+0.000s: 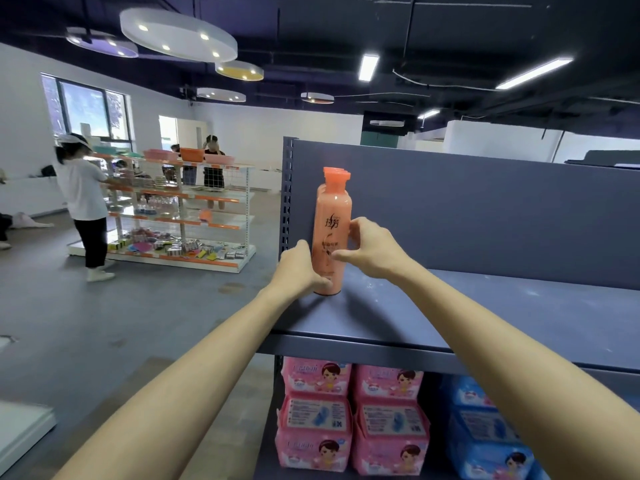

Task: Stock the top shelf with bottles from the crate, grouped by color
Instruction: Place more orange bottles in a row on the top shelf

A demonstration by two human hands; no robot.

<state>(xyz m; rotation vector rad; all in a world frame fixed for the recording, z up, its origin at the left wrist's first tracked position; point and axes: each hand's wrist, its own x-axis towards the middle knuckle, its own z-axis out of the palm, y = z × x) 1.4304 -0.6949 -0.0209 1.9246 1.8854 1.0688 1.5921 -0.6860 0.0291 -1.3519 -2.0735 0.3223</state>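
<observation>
Both my hands, left [299, 268] and right [372, 245], clasp upright orange bottle [330, 237] between them, at shelf's [485, 317] left end.

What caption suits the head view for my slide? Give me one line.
Both hands, left and right, steady an orange bottle at the left end of the top shelf.

The top shelf [485, 317] is a dark grey-blue board with a back panel behind it. Orange bottles [330, 230] stand upright in a row at its left edge, running from near the front toward the back panel. Pale scuffs mark the bare surface to their right.
</observation>
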